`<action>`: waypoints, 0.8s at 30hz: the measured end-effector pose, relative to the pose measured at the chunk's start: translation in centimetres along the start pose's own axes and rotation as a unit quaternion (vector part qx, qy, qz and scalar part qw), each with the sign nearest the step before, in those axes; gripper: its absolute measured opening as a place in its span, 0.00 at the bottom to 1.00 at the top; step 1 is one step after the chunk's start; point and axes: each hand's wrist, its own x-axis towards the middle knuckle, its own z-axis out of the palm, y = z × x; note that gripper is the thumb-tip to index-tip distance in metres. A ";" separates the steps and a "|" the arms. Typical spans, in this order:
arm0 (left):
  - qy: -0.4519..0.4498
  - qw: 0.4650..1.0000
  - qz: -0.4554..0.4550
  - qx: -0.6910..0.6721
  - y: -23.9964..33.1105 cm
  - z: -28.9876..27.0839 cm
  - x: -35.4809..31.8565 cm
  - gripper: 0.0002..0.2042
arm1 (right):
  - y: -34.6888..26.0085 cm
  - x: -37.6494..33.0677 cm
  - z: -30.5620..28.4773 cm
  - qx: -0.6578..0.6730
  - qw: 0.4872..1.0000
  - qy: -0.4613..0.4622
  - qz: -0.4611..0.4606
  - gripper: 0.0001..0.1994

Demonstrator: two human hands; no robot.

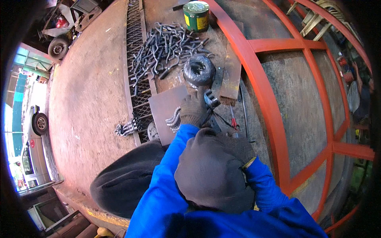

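My left hand (193, 107), in a dark knit glove, is closed around a bundle of bent metal rods (173, 120). Their wavy ends stick out on its left and the dark straight ends on its right. A thin dark strip runs from the bundle toward my gloved right hand (243, 146), whose fingers are mostly hidden behind my knee. Beneath the bundle lies a flat metal plate (166, 104). Just beyond my left hand sits a shiny, dark wrapped coil (199, 70). Red-handled scissors or pliers (234, 119) lie near my right hand.
Loose bent rods (166, 47) are piled at the far side, partly over a floor grating (137, 39). A gathered rod bundle (129, 127) lies at left. A green can (196, 16) stands beyond the pile. An orange-red metal frame (274, 119) borders the right.
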 end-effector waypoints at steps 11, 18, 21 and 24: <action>-0.029 0.998 0.030 -0.036 -0.5 1.0 0.2 0.37 | -0.9 1.1 -4.6 -0.102 0.991 -0.078 -0.032 0.20; -0.063 0.997 0.027 -0.028 -0.1 -0.6 0.0 0.41 | -4.6 6.5 -7.8 -0.341 0.871 -0.112 -0.336 0.08; -0.048 0.997 0.043 -0.043 -0.5 -0.9 -0.2 0.37 | -5.5 12.6 -7.8 -0.461 0.739 -0.130 -0.474 0.07; 0.013 0.993 0.078 -0.086 -1.0 0.0 -0.4 0.38 | -10.2 16.8 -7.6 -0.493 0.748 -0.258 -0.361 0.08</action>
